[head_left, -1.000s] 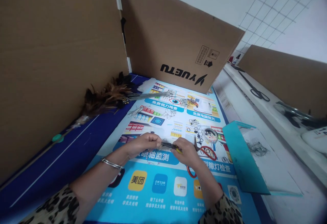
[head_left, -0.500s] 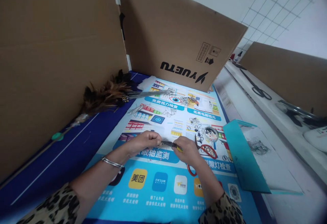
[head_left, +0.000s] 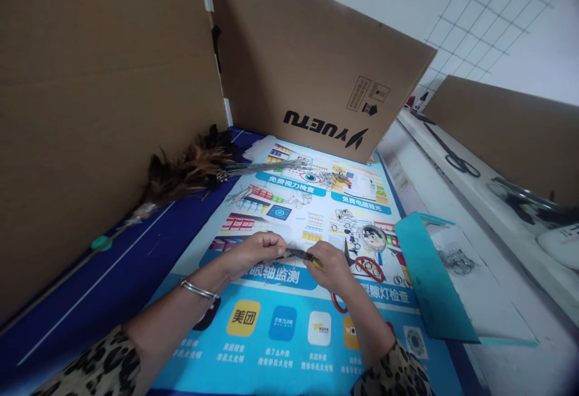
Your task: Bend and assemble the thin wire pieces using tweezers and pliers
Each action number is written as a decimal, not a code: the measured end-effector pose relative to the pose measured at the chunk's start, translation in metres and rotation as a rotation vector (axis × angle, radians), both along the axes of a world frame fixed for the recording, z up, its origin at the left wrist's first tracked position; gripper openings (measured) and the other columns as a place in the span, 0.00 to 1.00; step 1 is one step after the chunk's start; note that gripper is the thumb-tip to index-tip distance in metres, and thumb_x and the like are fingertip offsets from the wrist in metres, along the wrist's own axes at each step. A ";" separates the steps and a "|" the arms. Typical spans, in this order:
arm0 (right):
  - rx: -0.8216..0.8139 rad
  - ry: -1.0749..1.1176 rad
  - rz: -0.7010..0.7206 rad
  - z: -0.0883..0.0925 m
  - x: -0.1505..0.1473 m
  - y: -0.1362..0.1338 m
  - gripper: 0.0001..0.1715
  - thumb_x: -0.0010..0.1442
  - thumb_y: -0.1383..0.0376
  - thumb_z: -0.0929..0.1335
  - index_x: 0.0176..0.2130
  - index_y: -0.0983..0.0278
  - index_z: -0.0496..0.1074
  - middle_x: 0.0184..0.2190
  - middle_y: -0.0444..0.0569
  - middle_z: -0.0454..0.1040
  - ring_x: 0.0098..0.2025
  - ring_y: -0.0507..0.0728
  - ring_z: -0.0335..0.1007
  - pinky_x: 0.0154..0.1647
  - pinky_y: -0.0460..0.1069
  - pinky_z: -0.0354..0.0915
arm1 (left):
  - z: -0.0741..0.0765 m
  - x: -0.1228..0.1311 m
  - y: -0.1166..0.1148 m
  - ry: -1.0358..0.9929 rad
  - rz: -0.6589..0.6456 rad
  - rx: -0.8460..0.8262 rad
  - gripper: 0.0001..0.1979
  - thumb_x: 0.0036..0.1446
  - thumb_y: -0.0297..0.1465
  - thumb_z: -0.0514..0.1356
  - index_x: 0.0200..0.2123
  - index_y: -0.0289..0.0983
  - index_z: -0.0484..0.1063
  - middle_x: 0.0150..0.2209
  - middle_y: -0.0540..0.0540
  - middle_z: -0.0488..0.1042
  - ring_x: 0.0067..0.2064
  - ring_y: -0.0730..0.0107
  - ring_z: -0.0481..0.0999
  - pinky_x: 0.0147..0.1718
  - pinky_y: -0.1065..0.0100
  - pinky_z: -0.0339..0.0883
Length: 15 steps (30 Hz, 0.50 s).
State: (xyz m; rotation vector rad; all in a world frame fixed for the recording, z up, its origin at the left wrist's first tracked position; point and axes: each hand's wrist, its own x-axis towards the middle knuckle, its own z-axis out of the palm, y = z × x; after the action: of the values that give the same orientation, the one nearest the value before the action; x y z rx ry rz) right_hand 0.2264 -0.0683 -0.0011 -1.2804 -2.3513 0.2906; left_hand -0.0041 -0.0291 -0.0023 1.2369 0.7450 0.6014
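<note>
Pliers [head_left: 296, 253] with yellow on the handles are gripped in my right hand [head_left: 333, 266], their dark jaws pointing left. At the jaws' tip, my left hand [head_left: 260, 248] has thumb and fingers pinched together. A thin curved wire [head_left: 292, 245] shows faintly there; its end between the fingers is hidden. Red-handled scissors [head_left: 371, 268] lie just right of my right hand, partly behind it. Beyond them are a round tin with a cartoon face [head_left: 374, 237] and several small dark rings [head_left: 354, 240].
Bundled straight wires [head_left: 266, 167] and brown feathers [head_left: 181, 170] lie at the back left. Tangled wire pieces [head_left: 328, 178] sit farther back on the printed mat [head_left: 253, 378]. Cardboard panels [head_left: 316, 52] stand behind and left. A teal folder [head_left: 429, 281] with wire bits lies right.
Both hands stay nearly in place around the pliers. The pliers have turned very slightly, and the thin curved wire above the jaws shows more clearly.
</note>
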 end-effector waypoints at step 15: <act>0.028 -0.066 -0.026 0.002 -0.002 0.000 0.06 0.58 0.65 0.63 0.37 0.63 0.67 0.33 0.50 0.68 0.38 0.55 0.64 0.37 0.47 0.61 | -0.003 0.002 0.001 0.021 0.035 0.017 0.10 0.50 0.36 0.59 0.26 0.34 0.66 0.21 0.54 0.61 0.22 0.79 0.56 0.22 0.75 0.49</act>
State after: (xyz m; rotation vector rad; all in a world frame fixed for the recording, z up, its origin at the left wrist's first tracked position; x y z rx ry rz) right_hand 0.2248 -0.0686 0.0006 -1.3253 -2.3823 0.2093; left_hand -0.0022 -0.0280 -0.0055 1.2499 0.7818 0.6248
